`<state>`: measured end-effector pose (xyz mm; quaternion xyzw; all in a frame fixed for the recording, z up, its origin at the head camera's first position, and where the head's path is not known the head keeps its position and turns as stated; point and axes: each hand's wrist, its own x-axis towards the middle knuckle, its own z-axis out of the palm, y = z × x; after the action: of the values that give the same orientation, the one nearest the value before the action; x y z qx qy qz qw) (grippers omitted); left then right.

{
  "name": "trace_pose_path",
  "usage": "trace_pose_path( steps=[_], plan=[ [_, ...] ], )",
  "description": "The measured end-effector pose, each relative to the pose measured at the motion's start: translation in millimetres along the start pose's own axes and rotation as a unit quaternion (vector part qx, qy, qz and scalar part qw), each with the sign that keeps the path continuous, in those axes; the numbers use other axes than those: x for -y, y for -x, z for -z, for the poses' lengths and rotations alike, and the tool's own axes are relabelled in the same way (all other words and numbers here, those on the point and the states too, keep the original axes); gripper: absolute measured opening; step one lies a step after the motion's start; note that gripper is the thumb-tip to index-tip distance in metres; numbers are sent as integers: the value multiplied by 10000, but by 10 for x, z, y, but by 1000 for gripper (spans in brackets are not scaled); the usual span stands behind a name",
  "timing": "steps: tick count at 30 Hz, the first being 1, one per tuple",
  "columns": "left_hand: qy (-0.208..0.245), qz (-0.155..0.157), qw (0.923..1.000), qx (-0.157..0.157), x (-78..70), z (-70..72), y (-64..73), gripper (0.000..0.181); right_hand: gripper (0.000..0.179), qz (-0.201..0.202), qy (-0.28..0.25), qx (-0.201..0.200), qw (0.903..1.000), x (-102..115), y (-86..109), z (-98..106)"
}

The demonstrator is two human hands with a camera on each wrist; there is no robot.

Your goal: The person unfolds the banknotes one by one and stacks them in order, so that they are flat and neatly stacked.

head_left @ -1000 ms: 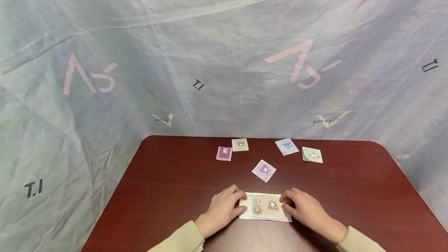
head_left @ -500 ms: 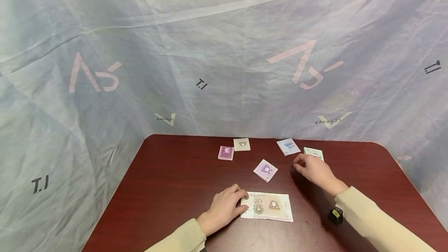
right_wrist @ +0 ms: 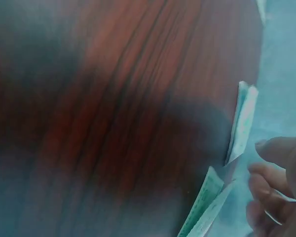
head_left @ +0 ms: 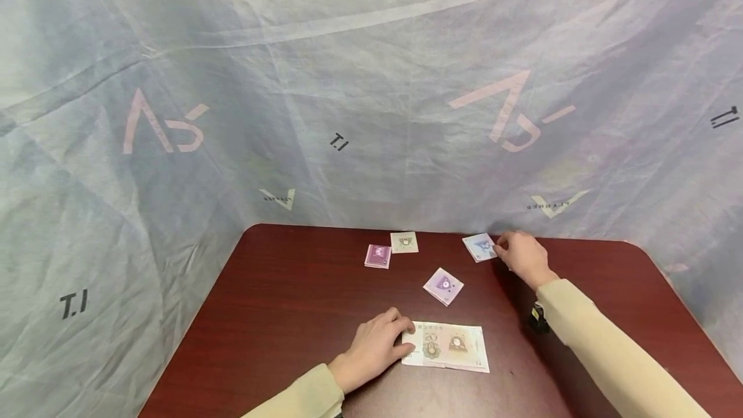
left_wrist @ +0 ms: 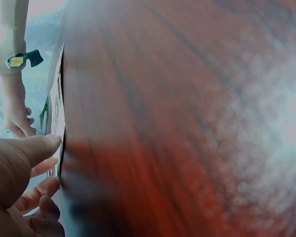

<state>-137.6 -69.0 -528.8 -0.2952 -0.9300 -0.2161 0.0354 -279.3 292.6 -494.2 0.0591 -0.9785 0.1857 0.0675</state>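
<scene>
A long unfolded banknote (head_left: 449, 346) lies flat near the table's front. My left hand (head_left: 380, 344) rests at its left end, thumb and fingertips touching the paper; in the left wrist view the thumb (left_wrist: 39, 148) lies along the note's edge. At the back right, my right hand (head_left: 525, 257) is just beside a folded blue banknote (head_left: 479, 247), covering the spot of a green folded one. In the right wrist view the fingers (right_wrist: 266, 180) are slightly apart from two folded notes, an upper one (right_wrist: 242, 123) and a lower one (right_wrist: 204, 210).
Folded banknotes also lie on the dark red table (head_left: 278, 302): a dark purple one (head_left: 378, 256), a beige one (head_left: 404, 242) and a light purple one (head_left: 444, 286). A grey printed cloth (head_left: 371, 102) hangs behind the table's back edge.
My right hand has left the right end of the long banknote and moved forward and right to the back row, now over the green folded note. My left hand stays on the note.
</scene>
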Motion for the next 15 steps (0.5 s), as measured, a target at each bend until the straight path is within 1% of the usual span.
trace_pose_path(
  steps=[3, 5, 8, 12, 15],
  plan=[
    [13, 11, 10000, 67, -11, -9, -2, 22, 24, -34, 280, -116, 9995, -25, -9, -41],
    [27, 8, 10000, 82, -14, -14, -7, 21, 28, -85, 410, -110, 9991, -41, -6, -72],
    [50, 35, 9999, 120, -15, -21, -8, 21, 28, -185, 441, -18, 9989, -40, -12, -109],
    [20, 62, 9999, 125, -4, -22, -7, 22, 24, -203, 441, 7, 9988, -22, -66, -155],
    [2, 84, 9999, 122, 3, -15, -12, 22, 28, -259, 509, 70, 9983, 18, -96, -158]
  ],
)
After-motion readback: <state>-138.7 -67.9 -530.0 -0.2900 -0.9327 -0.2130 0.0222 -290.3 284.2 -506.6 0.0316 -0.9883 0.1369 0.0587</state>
